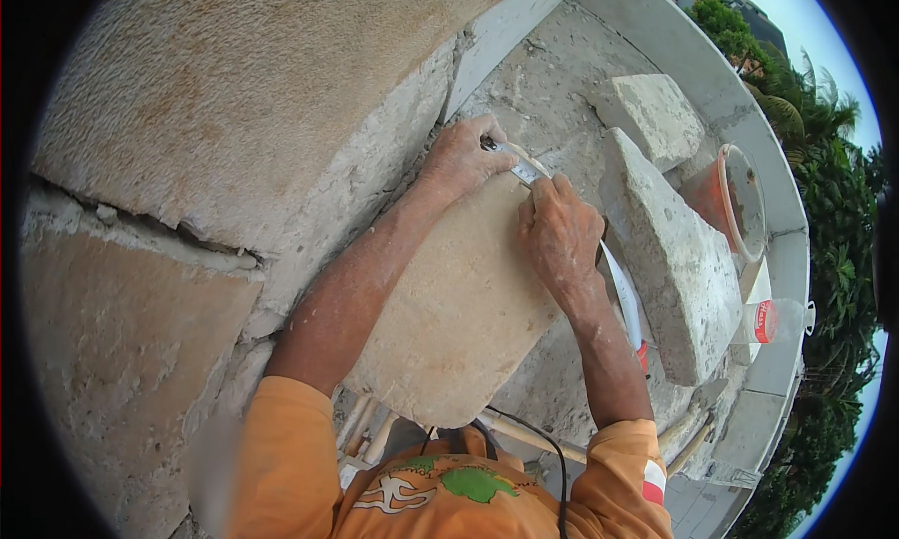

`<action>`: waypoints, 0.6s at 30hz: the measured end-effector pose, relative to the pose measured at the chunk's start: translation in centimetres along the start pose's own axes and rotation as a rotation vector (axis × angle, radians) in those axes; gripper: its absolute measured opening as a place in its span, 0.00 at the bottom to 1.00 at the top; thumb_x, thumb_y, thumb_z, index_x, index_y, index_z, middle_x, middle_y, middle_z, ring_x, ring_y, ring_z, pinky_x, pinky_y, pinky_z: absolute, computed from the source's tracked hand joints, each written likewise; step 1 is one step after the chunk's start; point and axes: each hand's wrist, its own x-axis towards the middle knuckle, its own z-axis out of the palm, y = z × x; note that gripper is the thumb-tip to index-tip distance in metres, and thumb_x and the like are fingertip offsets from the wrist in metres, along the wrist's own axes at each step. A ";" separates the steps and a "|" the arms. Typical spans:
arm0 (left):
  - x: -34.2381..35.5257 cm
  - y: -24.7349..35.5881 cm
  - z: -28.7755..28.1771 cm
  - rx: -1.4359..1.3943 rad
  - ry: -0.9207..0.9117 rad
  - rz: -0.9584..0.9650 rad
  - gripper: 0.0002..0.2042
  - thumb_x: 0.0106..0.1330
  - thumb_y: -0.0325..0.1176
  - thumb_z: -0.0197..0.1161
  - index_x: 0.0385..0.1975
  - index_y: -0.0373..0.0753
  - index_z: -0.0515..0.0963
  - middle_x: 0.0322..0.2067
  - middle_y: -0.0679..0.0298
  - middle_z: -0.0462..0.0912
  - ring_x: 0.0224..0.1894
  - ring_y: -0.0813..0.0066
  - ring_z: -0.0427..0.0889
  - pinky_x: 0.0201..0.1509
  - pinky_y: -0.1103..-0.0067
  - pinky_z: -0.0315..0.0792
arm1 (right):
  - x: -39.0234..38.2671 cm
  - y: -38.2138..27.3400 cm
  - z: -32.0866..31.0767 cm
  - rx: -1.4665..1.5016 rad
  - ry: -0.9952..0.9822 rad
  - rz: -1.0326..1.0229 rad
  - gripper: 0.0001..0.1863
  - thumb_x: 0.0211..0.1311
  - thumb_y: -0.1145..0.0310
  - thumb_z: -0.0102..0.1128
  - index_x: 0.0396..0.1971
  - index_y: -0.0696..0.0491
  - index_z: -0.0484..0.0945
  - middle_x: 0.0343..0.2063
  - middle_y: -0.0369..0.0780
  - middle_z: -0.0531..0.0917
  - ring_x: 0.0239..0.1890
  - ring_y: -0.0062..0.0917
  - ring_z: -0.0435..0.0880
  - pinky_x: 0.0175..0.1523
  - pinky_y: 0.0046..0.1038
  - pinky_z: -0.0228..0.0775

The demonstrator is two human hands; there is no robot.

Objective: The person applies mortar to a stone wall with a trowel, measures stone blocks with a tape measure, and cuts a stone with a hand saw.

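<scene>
A flat tan stone slab (449, 305) with rounded near corners lies in front of me. At its far edge my left hand (465, 160) is closed, thumb and fingers pinching one end of a measuring tape (529, 168) and a small dark piece. My right hand (562, 235) rests on the slab's right side, its curled fingers on the tape's marked metallic stretch. A pale strip (623, 300), apparently more of the tape, hangs beyond my right wrist towards a small red object (642, 357). What lies under the right palm is hidden.
A rough stone-faced wall (215, 99) rises close on the left. To the right stand a broken concrete slab (670, 258), another block (653, 118), an orange-rimmed bucket (726, 202) and a clear plastic bottle (777, 322). A curved low parapet (782, 192) borders the ledge, with trees beyond.
</scene>
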 end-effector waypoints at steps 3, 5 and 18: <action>0.0 0.2 0.0 -0.006 -0.004 -0.004 0.14 0.55 0.38 0.74 0.36 0.37 0.82 0.33 0.58 0.85 0.36 0.70 0.81 0.44 0.72 0.74 | 0.3 0.0 0.1 0.002 0.000 -0.009 0.07 0.50 0.70 0.65 0.29 0.55 0.77 0.29 0.42 0.78 0.25 0.36 0.84 0.25 0.36 0.75; 0.0 0.2 0.0 -0.010 -0.005 -0.016 0.14 0.55 0.38 0.74 0.36 0.37 0.82 0.33 0.58 0.85 0.37 0.70 0.81 0.44 0.72 0.74 | 0.4 -0.3 0.1 -0.008 -0.013 -0.010 0.07 0.50 0.71 0.64 0.28 0.56 0.78 0.29 0.42 0.79 0.24 0.36 0.85 0.25 0.36 0.75; 0.2 0.0 0.3 -0.065 -0.014 -0.012 0.14 0.53 0.35 0.75 0.35 0.35 0.82 0.32 0.57 0.84 0.36 0.69 0.81 0.44 0.73 0.75 | -2.6 -1.6 -3.3 0.069 -0.044 -0.093 0.07 0.50 0.75 0.63 0.31 0.59 0.78 0.26 0.43 0.77 0.22 0.36 0.83 0.23 0.34 0.73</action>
